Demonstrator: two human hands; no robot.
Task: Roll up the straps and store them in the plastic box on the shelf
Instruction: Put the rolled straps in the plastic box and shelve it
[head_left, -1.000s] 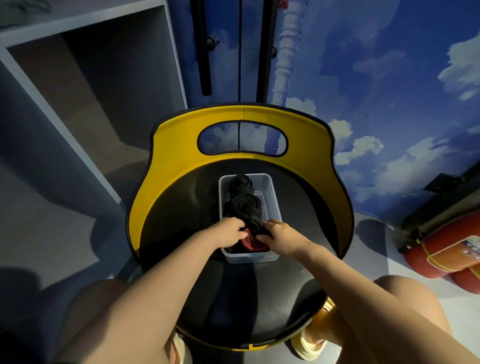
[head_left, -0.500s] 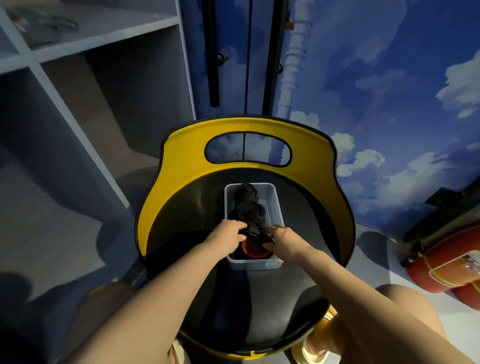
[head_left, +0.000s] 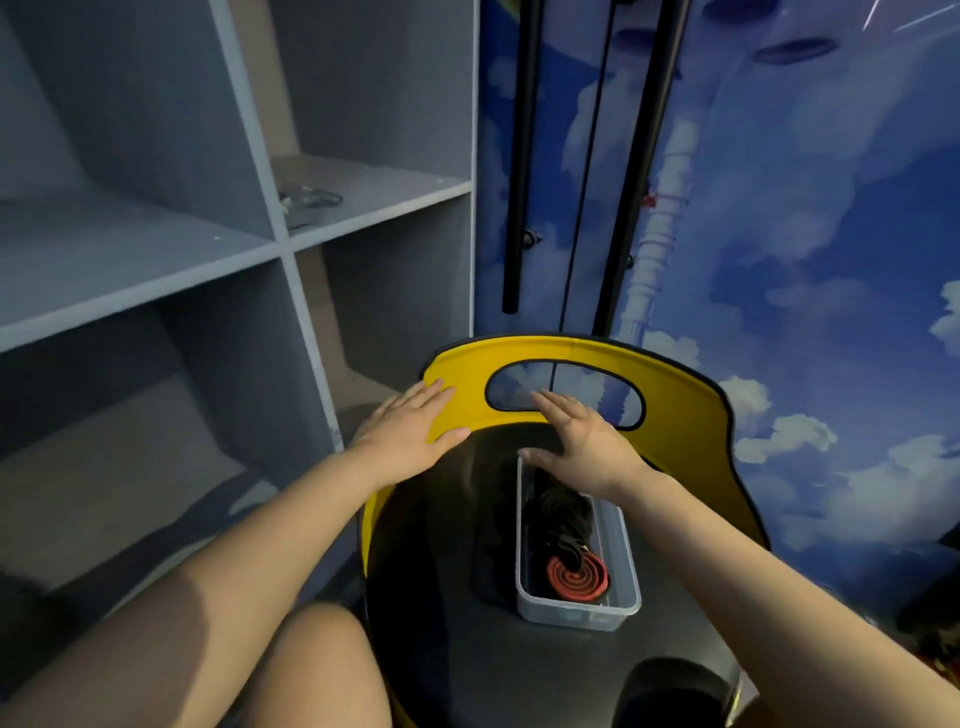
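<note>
Backdrop: blue wall (head_left: 810, 218) painted with white clouds beyond both hands; two black bars (head_left: 519, 156) run down it above the hands.
Shelf (head_left: 280, 244): grey open cubbies, to the left of the left hand and above it; small thin metal bits (head_left: 310, 200) lie on the upper board, too small to make out.
Chair (head_left: 675, 395): yellow curved back with an oval cut-out, black seat under the forearms; both hands are out over its back edge.
Left hand (head_left: 410, 426): fingers straight and spread, palm down, lying over the left end of the yellow back; holds nothing.
Right hand (head_left: 576, 441): fingers loose and extended, palm down, raised in front of the cut-out; holds nothing. Whether the fingertips touch the chair back I cannot tell.
Box (head_left: 576, 608): clear plastic, sitting on the black seat, below and just behind the right hand; the right wrist is over its far end, contact not discernible. Well apart from the left hand.
Straps (head_left: 563, 514): black ones bundled inside the box, beneath the right wrist; coils partly in shadow, count unclear.
Red strap (head_left: 576, 574): rolled in a flat spiral at the near end of the box, touching the black bundle.
Legs: a bare knee (head_left: 317, 665) shows under the left forearm.
</note>
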